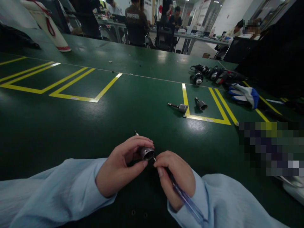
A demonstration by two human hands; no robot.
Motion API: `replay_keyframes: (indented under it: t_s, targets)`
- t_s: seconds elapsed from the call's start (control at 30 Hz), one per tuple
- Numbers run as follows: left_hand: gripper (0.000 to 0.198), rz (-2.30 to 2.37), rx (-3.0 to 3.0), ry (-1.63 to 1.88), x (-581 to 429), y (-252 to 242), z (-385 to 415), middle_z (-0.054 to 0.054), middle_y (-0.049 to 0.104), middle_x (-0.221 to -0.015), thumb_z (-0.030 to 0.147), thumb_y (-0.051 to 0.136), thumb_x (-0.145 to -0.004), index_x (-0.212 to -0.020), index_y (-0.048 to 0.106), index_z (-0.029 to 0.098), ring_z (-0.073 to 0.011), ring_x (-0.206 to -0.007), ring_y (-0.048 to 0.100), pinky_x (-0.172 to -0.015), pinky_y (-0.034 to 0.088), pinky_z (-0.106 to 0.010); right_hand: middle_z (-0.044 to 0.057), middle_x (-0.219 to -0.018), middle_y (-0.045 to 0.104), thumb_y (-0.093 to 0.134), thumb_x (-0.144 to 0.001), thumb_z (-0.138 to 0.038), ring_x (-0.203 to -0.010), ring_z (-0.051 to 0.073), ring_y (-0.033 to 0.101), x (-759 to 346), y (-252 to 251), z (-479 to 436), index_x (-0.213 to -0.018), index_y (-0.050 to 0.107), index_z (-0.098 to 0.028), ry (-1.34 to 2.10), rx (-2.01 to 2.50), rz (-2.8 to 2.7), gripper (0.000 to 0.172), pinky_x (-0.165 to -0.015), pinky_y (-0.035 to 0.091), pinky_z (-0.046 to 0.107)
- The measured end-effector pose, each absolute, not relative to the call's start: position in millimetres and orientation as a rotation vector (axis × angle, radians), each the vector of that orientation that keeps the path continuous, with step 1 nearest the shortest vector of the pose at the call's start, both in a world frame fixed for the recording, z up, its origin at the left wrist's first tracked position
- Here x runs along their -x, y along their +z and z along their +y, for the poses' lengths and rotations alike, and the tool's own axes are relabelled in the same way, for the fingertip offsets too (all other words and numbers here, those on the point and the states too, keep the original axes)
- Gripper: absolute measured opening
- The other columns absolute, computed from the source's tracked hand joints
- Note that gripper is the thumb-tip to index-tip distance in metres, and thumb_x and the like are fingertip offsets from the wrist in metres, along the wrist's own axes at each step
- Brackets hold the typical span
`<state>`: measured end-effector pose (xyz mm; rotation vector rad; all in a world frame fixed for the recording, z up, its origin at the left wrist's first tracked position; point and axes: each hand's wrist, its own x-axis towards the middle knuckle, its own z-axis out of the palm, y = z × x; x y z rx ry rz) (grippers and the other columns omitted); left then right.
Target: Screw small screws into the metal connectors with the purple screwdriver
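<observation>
My left hand [124, 163] is closed around a grey metal hole saw [147, 153]; its cup mouth faces toward me and to the right, and a thin shank pokes out beyond the fingers. In my right hand [175, 175] is a slim screwdriver [188, 202] with a clear purplish handle, pinched near its metal shaft. Its tip is close to the hole saw's rim; whether they touch I cannot tell. Farther off on the green table lie a second hole saw [182, 108] with a long shank and a third hole saw [201, 104].
Yellow tape [209, 119] marks bays on the green table [142, 104]. Black corded tools [198, 77] are heaped at the back right, near a blue-and-white glove [247, 95]. A white tapered object with red cord [51, 27] stands far left. People sit at desks beyond.
</observation>
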<state>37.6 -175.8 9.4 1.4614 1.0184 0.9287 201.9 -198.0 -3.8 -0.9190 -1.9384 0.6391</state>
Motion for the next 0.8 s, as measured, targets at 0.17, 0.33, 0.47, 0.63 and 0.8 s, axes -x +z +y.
replay_keyframes:
  t_s: [0.17, 0.33, 0.47, 0.63, 0.8]
  targets:
    - [0.024, 1.038, -1.484, 0.932, -38.6, 11.2, -176.0, -0.009, 0.056, -0.101, 0.007, 0.057, -0.067, -0.09, 0.059, 0.015, -0.0189, -0.095, 0.055, -0.078, 0.049, -0.025, 0.003, -0.07, 0.054, 0.041, -0.074, -0.005, -0.066, 0.011, 0.051, -198.0, -9.8, -192.9, -0.078, 0.048, -0.015, 0.585, 0.932, -1.948, 0.013, -0.062, 0.042, 0.024]
    - [0.021, 1.098, -1.5, 0.95, -41.3, 13.1, -176.0, -0.009, 0.059, -0.096, 0.006, 0.054, -0.064, -0.083, 0.06, 0.014, -0.0185, -0.092, 0.058, -0.078, 0.048, -0.026, 0.003, -0.069, 0.054, 0.041, -0.072, -0.004, -0.064, 0.011, 0.05, -195.2, -11.9, -191.7, -0.078, 0.048, -0.015, 0.567, 0.912, -1.984, 0.014, -0.061, 0.042, 0.023]
    - [0.018, 1.169, -1.541, 0.972, -43.1, 11.4, -176.5, -0.008, 0.061, -0.091, 0.004, 0.052, -0.062, -0.076, 0.059, 0.013, -0.0173, -0.086, 0.059, -0.074, 0.049, -0.026, 0.004, -0.069, 0.054, 0.041, -0.073, -0.004, -0.065, 0.011, 0.05, -194.5, -11.3, -192.1, -0.079, 0.048, -0.015, 0.588, 0.879, -2.009, 0.014, -0.061, 0.042, 0.023]
    - [0.017, 1.212, -1.567, 0.974, -43.5, 8.5, -175.7, -0.008, 0.062, -0.092, 0.004, 0.051, -0.062, -0.074, 0.059, 0.013, -0.0173, -0.085, 0.06, -0.075, 0.049, -0.027, 0.003, -0.069, 0.054, 0.042, -0.073, -0.004, -0.064, 0.011, 0.049, -195.8, -10.3, -192.4, -0.079, 0.048, -0.015, 0.599, 0.85, -2.01, 0.014, -0.06, 0.041, 0.023]
    - [0.018, 1.203, -1.566, 0.985, -43.9, 6.5, -174.3, -0.008, 0.062, -0.095, 0.004, 0.05, -0.063, -0.077, 0.059, 0.013, -0.0183, -0.089, 0.06, -0.077, 0.049, -0.029, 0.003, -0.07, 0.053, 0.041, -0.073, -0.005, -0.065, 0.011, 0.049, -195.7, -14.0, -192.6, -0.08, 0.048, -0.016, 0.611, 0.853, -1.99, 0.014, -0.06, 0.04, 0.022]
